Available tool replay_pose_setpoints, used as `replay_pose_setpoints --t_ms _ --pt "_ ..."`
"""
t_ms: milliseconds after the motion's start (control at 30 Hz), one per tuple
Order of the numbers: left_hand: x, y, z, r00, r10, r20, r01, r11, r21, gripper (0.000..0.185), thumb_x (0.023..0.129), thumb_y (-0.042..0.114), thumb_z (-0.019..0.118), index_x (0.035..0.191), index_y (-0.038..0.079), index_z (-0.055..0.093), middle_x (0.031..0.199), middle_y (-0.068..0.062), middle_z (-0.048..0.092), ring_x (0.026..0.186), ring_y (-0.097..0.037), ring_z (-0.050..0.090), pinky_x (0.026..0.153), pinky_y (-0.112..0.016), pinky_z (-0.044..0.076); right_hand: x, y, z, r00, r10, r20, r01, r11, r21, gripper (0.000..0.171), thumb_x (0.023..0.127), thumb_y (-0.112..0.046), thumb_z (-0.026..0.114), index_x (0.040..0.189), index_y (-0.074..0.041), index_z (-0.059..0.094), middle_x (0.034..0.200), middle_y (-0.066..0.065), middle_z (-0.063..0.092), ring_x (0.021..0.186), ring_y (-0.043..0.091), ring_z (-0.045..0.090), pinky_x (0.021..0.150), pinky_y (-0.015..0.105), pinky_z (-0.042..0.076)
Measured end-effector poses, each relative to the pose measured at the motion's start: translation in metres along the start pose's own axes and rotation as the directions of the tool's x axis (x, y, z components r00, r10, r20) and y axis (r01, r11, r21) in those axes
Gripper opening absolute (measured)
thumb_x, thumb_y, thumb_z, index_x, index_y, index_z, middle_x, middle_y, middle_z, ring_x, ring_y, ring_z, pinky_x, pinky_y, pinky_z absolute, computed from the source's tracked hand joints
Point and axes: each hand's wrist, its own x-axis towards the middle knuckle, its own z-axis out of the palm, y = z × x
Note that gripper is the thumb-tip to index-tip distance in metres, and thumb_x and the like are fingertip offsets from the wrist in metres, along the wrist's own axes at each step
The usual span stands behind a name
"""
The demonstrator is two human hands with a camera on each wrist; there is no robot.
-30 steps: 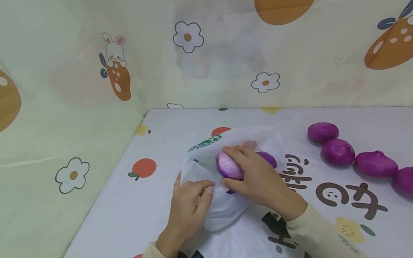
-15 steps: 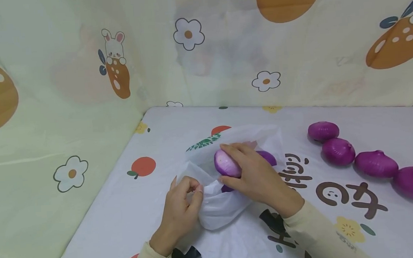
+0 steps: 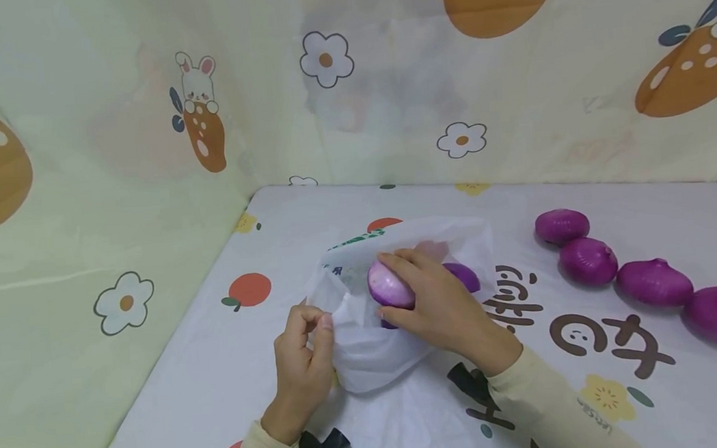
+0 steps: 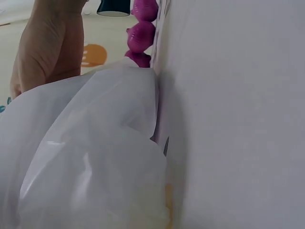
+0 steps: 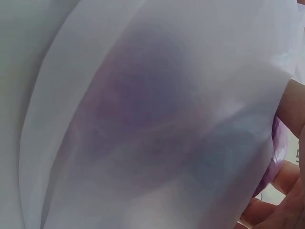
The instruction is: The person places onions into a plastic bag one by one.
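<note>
My right hand [image 3: 446,304] grips a purple onion [image 3: 389,285] over the mouth of a white plastic bag [image 3: 376,363], its pale end facing left. My left hand [image 3: 302,364] pinches the bag's left rim between thumb and fingers. Inside the bag another purple onion [image 3: 462,276] shows past the right hand, and a dark purple bit peeks out below the thumb. In the right wrist view, the thin bag wall [image 5: 143,114] covers most of the picture, with purple shapes showing through. The left wrist view has the bag [image 4: 95,157] close up.
Several purple onions [image 3: 654,283] lie in a slanting row on the right side of the table. The white tablecloth [image 3: 219,369] carries printed fruit, flowers and brown lettering. A patterned curtain [image 3: 389,112] stands behind and to the left.
My left hand has moved left and slightly down, drawing the bag's left rim outward. The right hand with the onion has shifted slightly left.
</note>
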Motion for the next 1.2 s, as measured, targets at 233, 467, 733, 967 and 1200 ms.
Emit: replay_pose_setpoints --t_ms 233,467,733,967,1200 --pt "0.000 0.000 0.001 1.000 -0.013 -0.002 0.013 1.000 -0.011 0.013 0.094 -0.015 0.056 0.097 -0.002 0.055 0.084 -0.010 0.068 0.077 -0.020 0.065 0.077 -0.025 0.053 0.000 0.001 0.001 1.000 -0.028 0.006 0.028 1.000 0.000 0.076 0.081 -0.031 0.090 0.146 -0.006 0.060 0.142 0.020 0.059 0.126 0.037 0.060 0.102 0.053 0.053" --pt "0.000 -0.001 0.002 1.000 -0.024 -0.002 0.024 1.000 -0.005 0.011 0.097 -0.012 0.056 0.099 -0.002 0.053 0.084 -0.009 0.067 0.076 -0.019 0.063 0.072 -0.024 0.051 -0.001 0.001 0.002 0.998 -0.060 -0.003 0.060 0.998 0.004 0.075 0.080 -0.032 0.091 0.143 -0.006 0.061 0.140 0.020 0.060 0.127 0.036 0.059 0.104 0.054 0.051" --pt "-0.002 -0.004 0.003 0.999 -0.037 -0.003 0.037 0.999 0.002 0.010 0.098 -0.011 0.056 0.100 -0.002 0.052 0.082 -0.009 0.063 0.074 -0.017 0.059 0.068 -0.023 0.049 -0.004 0.003 -0.004 0.999 -0.047 -0.006 0.047 0.999 0.011 0.072 0.082 -0.035 0.089 0.144 -0.009 0.061 0.143 0.018 0.059 0.133 0.037 0.056 0.109 0.055 0.047" --pt "-0.001 -0.003 0.001 0.999 -0.038 -0.001 0.038 0.999 -0.005 0.011 0.097 -0.012 0.058 0.100 -0.002 0.054 0.085 -0.011 0.069 0.078 -0.017 0.064 0.075 -0.023 0.051 -0.008 0.007 -0.009 0.997 -0.065 -0.034 0.066 0.998 0.025 0.070 0.082 -0.033 0.089 0.143 -0.009 0.063 0.142 0.016 0.060 0.134 0.034 0.056 0.110 0.053 0.046" --pt "-0.002 -0.001 -0.002 0.996 -0.073 0.053 0.076 0.996 -0.042 0.021 0.092 -0.008 0.063 0.112 -0.002 0.058 0.093 -0.014 0.074 0.093 -0.016 0.071 0.094 -0.024 0.050 -0.012 0.011 -0.013 0.996 -0.068 -0.062 0.067 0.998 -0.014 0.070 0.082 -0.034 0.088 0.143 -0.009 0.063 0.142 0.017 0.061 0.135 0.036 0.055 0.111 0.057 0.045"
